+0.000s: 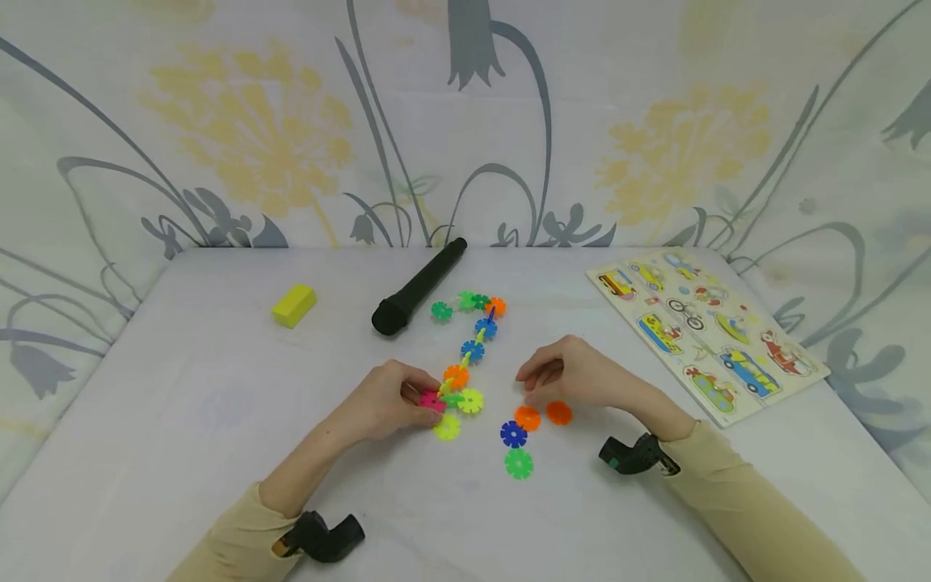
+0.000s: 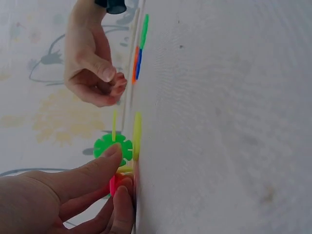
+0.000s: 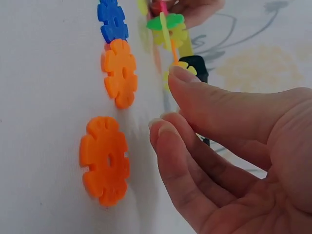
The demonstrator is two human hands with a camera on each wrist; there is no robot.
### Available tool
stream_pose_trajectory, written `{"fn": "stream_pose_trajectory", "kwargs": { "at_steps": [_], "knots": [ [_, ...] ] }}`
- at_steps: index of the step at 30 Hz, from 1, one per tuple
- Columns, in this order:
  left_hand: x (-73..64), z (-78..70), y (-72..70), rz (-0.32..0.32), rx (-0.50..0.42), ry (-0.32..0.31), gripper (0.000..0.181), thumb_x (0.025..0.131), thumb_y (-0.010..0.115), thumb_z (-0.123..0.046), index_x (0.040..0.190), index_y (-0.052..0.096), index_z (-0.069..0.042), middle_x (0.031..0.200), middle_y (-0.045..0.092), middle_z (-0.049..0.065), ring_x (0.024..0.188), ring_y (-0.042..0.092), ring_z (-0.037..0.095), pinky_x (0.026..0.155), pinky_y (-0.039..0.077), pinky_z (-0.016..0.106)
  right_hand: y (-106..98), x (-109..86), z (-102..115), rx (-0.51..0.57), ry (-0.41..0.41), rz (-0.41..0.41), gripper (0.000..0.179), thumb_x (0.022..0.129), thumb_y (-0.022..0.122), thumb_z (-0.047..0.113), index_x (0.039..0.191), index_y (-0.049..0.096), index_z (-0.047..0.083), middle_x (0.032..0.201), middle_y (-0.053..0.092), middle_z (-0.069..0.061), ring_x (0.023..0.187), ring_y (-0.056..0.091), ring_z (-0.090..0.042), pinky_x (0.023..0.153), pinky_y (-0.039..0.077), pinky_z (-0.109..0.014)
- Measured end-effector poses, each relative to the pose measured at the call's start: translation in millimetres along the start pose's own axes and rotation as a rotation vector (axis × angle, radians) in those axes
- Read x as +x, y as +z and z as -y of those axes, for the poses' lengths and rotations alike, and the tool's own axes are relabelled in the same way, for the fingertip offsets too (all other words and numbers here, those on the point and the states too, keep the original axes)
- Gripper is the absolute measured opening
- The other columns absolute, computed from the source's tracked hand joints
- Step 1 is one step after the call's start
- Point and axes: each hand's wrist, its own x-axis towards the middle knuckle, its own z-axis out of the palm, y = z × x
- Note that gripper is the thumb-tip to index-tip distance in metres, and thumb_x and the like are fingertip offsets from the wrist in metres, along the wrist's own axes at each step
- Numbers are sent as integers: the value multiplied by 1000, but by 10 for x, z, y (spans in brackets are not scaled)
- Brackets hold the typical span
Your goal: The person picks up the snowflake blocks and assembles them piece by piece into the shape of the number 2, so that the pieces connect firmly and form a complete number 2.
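A chain of interlocking notched plastic discs winds across the table in several colours. My left hand pinches the pink disc at its near end between thumb and fingers. Next to that are a green disc and yellow discs, joined at angles. My right hand hovers with loosely bent fingers, thumb and fingertips apart and nothing between them. Just below it lie two orange discs, then a dark blue disc and a light green disc.
Behind the chain lies a black microphone. A yellow block sits to the left, and a vehicle picture puzzle board lies at the right. Flower-patterned cloth rises along the table's back edge.
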Motion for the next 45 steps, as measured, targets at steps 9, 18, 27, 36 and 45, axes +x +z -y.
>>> {"fn": "stream_pose_trajectory", "kwargs": {
  "at_steps": [9,18,27,36,45],
  "knots": [
    [-6,18,-5,3,1,14,36,80,84,-15,113,74,-4,94,68,3,83,59,15,71,52,26,-11,4,-39,-79,-14,118,26,80,84,16,104,75,11,89,68,2,79,61,-16,70,52,-22],
    [2,18,-3,3,3,27,36,80,84,-14,113,73,-5,100,68,3,83,59,15,72,53,26,53,-25,7,-207,-99,135,23,77,87,20,96,73,14,85,63,5,77,55,-11,68,48,-22],
    [-2,22,-13,8,2,30,35,81,84,-14,113,73,-5,99,68,3,84,60,15,73,53,27,65,-33,37,-201,-108,150,22,78,86,16,90,69,13,78,59,4,73,53,-11,66,46,-22],
    [0,20,-9,12,6,24,37,81,83,-15,115,73,-5,93,67,2,81,59,15,70,51,27,37,4,81,-191,-136,158,13,84,80,15,89,69,15,76,59,8,69,54,-9,64,48,-22],
    [2,26,-16,29,2,46,38,81,84,-15,115,72,-5,98,68,3,82,59,15,71,51,26,165,138,161,-242,-221,102,9,92,72,17,84,68,16,68,51,12,63,48,-4,60,41,-19]
  ]
}}
